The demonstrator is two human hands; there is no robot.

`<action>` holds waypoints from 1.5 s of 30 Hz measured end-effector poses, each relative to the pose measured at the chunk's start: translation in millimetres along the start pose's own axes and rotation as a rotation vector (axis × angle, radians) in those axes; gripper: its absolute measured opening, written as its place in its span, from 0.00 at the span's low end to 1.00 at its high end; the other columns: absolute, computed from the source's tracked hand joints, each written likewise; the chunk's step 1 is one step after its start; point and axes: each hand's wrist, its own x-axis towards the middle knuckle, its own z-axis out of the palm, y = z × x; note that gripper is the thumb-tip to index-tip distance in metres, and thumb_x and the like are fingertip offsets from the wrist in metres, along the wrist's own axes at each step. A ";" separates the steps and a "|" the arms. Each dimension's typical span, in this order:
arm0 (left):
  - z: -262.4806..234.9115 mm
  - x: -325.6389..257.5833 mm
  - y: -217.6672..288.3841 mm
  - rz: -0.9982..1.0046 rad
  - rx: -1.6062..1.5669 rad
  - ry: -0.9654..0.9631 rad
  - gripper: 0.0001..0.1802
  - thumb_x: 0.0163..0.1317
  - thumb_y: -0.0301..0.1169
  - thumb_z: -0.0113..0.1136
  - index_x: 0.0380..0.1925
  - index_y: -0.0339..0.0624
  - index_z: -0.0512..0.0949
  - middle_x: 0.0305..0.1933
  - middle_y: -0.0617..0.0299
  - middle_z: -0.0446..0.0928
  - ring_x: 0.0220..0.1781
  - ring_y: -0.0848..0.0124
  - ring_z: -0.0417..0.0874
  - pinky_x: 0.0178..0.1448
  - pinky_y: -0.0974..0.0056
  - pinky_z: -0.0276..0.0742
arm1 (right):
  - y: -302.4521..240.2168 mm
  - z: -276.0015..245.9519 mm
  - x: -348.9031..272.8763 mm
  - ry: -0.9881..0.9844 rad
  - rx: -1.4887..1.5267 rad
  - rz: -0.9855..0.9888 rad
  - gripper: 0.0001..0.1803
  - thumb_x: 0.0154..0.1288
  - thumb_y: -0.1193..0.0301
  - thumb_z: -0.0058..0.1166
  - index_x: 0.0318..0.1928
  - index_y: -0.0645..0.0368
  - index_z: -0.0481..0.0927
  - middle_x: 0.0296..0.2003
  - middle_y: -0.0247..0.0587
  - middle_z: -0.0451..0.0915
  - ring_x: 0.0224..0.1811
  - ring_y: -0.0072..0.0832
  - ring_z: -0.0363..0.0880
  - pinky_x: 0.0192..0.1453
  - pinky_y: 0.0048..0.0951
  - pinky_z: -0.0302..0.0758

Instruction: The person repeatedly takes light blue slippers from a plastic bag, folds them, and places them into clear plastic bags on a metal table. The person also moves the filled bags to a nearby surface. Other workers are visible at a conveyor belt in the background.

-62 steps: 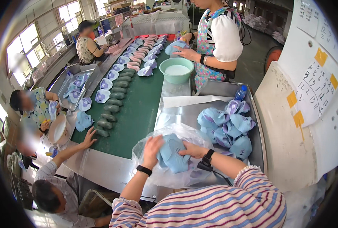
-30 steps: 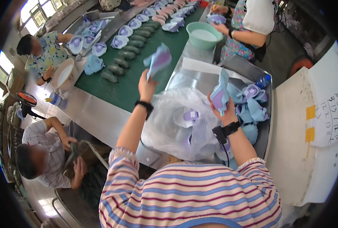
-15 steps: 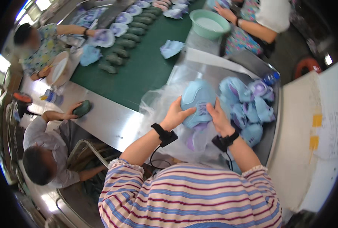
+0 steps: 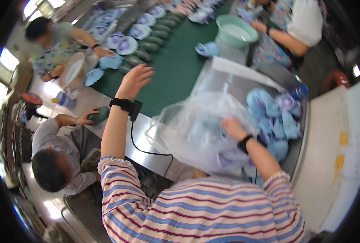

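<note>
Digging into a floppy clear plastic bag [image 4: 196,129], right hand [image 4: 233,127] grips light, soft blue shoe uppers [image 4: 228,156]; left hand [image 4: 134,81] hovers spread, empty.

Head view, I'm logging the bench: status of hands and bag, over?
Left hand raised, open, empty, above green belt. Right hand reaching into clear plastic bag; grip hidden. Blue pieces heaped beside the bag.
</note>
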 end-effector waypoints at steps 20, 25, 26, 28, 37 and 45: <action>220.7 -61.5 -297.7 -0.567 0.236 -0.015 0.13 0.52 0.22 0.55 0.39 0.32 0.75 0.35 0.57 0.77 0.29 0.69 0.77 0.31 0.66 0.72 | 63.7 -84.9 -77.2 0.469 1.817 0.634 0.20 0.71 0.63 0.47 0.57 0.60 0.68 0.50 0.44 0.75 0.53 0.43 0.75 0.58 0.55 0.70; 133.7 -85.2 -201.1 0.154 0.404 -0.264 0.13 0.53 0.12 0.49 0.17 0.40 0.76 0.58 0.55 0.72 0.57 0.62 0.75 0.59 0.63 0.70 | 79.6 -95.4 -117.8 0.353 1.881 0.391 0.19 0.72 0.62 0.43 0.55 0.62 0.70 0.49 0.45 0.77 0.51 0.34 0.76 0.56 0.38 0.75; 126.0 -88.5 -183.8 0.158 0.371 -0.286 0.15 0.54 0.13 0.49 0.14 0.41 0.74 0.59 0.55 0.71 0.58 0.61 0.74 0.60 0.61 0.71 | 69.2 -96.2 -124.1 0.351 1.796 0.393 0.20 0.71 0.61 0.43 0.54 0.63 0.71 0.46 0.43 0.78 0.46 0.33 0.79 0.51 0.36 0.77; 127.2 -92.0 -147.8 0.080 0.138 -0.321 0.18 0.56 0.15 0.51 0.09 0.42 0.72 0.59 0.53 0.70 0.60 0.54 0.73 0.62 0.53 0.72 | 68.7 -89.7 -122.6 0.234 1.790 0.420 0.20 0.71 0.61 0.43 0.53 0.63 0.72 0.43 0.43 0.80 0.42 0.33 0.80 0.48 0.35 0.79; 138.9 -115.1 -125.4 -0.329 -0.666 -0.775 0.06 0.57 0.25 0.53 0.22 0.38 0.74 0.51 0.50 0.77 0.51 0.51 0.79 0.46 0.49 0.81 | -66.9 -99.2 -71.5 -0.386 1.532 0.053 0.25 0.64 0.66 0.54 0.56 0.70 0.69 0.47 0.48 0.79 0.43 0.32 0.81 0.50 0.33 0.78; 105.4 -71.2 -193.5 0.197 0.152 -0.078 0.14 0.63 0.42 0.52 0.46 0.51 0.74 0.39 0.68 0.77 0.43 0.70 0.77 0.42 0.64 0.78 | -68.9 -26.4 -71.6 -0.479 1.754 0.210 0.29 0.65 0.62 0.55 0.60 0.67 0.67 0.54 0.47 0.75 0.54 0.34 0.76 0.60 0.36 0.72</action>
